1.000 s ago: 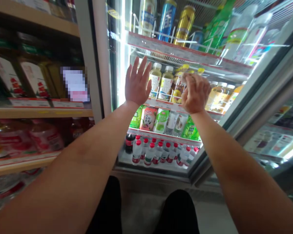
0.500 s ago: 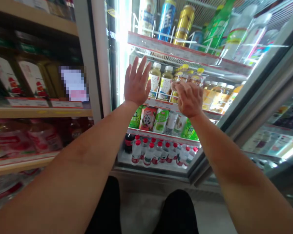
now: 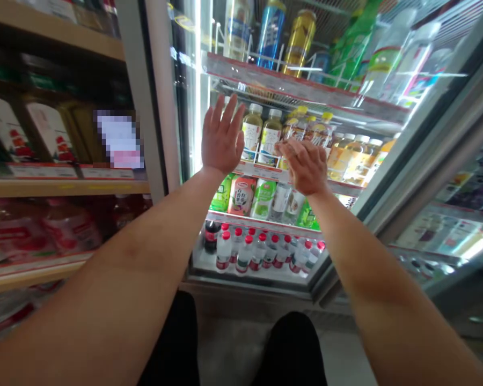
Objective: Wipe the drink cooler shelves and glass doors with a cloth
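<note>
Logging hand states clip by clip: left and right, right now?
Left hand: open, fingers spread, nothing seen in it.
Right hand: fingers bent, in front of shelved bottles; cannot tell whether it holds anything.

Blue can [image 3: 270,35] beside gold can [image 3: 299,42], red-capped bottles [image 3: 259,252] far below.

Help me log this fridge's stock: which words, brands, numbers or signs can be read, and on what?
"百香果红茶": pink drink, as best I can tell; its logo is too small.
Too blurred: blue can, gold can, white-capped bottles, yellow-capped bottles, red-capped bottles.
Too small: price strips.
Pixelated: patch at left.
</note>
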`<state>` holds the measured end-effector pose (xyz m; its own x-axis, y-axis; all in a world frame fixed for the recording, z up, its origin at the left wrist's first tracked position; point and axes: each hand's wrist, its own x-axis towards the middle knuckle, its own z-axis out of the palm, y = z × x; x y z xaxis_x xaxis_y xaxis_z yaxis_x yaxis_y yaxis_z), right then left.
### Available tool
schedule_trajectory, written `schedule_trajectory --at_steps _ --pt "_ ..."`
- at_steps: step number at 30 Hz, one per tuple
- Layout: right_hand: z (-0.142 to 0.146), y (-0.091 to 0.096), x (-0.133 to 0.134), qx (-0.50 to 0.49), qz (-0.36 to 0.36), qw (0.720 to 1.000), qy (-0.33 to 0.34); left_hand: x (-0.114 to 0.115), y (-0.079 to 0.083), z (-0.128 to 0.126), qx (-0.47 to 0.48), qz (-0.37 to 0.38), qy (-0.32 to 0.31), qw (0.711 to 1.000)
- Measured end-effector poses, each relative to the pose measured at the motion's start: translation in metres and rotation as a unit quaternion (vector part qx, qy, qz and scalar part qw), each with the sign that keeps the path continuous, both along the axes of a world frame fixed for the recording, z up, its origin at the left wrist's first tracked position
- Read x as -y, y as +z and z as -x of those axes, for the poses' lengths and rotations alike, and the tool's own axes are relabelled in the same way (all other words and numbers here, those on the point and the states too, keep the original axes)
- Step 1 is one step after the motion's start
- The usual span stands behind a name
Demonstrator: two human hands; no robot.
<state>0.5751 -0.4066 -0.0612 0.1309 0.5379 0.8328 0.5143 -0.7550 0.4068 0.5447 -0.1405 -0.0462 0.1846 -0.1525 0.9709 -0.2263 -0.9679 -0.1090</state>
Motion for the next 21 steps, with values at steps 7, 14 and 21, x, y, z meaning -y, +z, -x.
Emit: schedule_trajectory --at_steps 7,14,21 --pt "0.0006 -0.0031 -0.0005 0.007 -0.026 1.000 0.001 0.0001 0.0012 -0.0009 -0.023 0.008 -0.001 1.000" --pt "0.0014 -0.0043 -0.0018 0.026 -0.142 0.990 -0.002 -0.0017 0.0007 -0.0028 -0.011 0.008 -0.004 1.000" --pt "-0.0019 -0.0096 0.0002 0.043 0.037 0.998 0.031 -0.0055 -0.0017 -0.0092 0.006 0.010 -0.083 0.996"
